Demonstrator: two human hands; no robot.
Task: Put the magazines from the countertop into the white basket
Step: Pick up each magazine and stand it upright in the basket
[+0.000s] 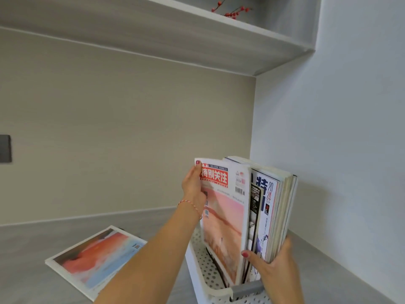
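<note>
A white perforated basket (198,262) with a grey handle sits on the grey countertop (32,249) at the lower middle. Several magazines stand upright in it. My left hand (194,187) grips the top left edge of the front magazine (225,216), which has a pink cover and a red title band. My right hand (271,260) holds the lower right part of the upright stack (274,205), thumb in front and fingers behind. One more magazine (96,257) with a red and blue cover lies flat on the countertop left of the basket.
A beige back wall and a white side wall meet in the corner just behind the basket. A grey shelf (197,40) hangs overhead with a red berry sprig (232,12). A dark wall plate (5,149) is at the far left.
</note>
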